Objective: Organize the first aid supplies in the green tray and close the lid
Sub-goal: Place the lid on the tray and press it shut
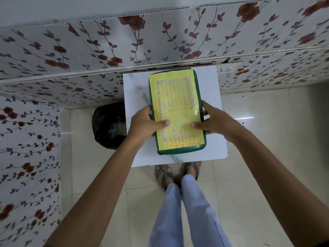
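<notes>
Your left hand [142, 123] and right hand [216, 120] clamp the green tray [197, 90] from nine and three o'clock, thumbs pressed on its closed yellow lid [176, 97]. It sits lengthwise on the white table [135, 90]. At nine o'clock beyond, a black bin [106, 125] stands on the floor.

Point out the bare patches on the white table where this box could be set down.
The green box, gripped by the left hand and right hand, covers the middle of the white table. Bare patches: a wide strip along the left edge, a narrower one right of the box, and a band along the near edge. Crowded where both hands clasp the box.
</notes>
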Demonstrator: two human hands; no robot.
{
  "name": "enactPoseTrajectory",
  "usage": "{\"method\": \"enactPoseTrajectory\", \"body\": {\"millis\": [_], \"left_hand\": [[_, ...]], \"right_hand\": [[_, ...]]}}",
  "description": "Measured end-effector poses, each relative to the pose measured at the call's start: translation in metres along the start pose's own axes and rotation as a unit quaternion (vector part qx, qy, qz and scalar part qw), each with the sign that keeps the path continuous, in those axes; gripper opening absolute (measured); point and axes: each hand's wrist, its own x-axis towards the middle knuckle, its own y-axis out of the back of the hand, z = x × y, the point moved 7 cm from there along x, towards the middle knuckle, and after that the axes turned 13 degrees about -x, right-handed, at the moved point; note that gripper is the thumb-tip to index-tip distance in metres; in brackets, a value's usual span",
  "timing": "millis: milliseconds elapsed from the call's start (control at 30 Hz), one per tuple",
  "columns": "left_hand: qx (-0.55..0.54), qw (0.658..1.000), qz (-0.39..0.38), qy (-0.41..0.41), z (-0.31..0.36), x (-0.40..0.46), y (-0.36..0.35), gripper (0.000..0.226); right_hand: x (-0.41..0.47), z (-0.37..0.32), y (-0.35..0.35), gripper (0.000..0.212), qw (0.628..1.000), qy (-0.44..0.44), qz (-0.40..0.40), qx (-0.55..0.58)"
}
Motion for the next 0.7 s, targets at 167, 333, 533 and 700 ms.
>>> {"method": "enactPoseTrajectory", "body": {"millis": [167, 333, 533, 700], "left_hand": [[0.017, 0.997, -0.036, 0.06, -0.043, -0.03, -0.004, 0.066], [-0.008, 0.998, -0.018, 0.052, -0.045, -0.026, -0.002, 0.053], [0.007, 0.997, -0.034, 0.064, -0.045, -0.025, -0.003, 0.048], [0.009, 0.996, -0.048, 0.08, -0.048, -0.029, -0.002, 0.044]], "right_hand": [[-0.03, 0.029, -0.026, 0.083, 0.99, 0.031, 0.081, -0.111], [-0.03, 0.03, -0.027, 0.077, 0.986, 0.034, 0.127, -0.1], [-0.032, 0.03, -0.029, 0.074, 0.985, 0.024, 0.132, -0.111], [-0.039, 0.029, -0.036, 0.073, 0.985, 0.024, 0.133, -0.11]]}}
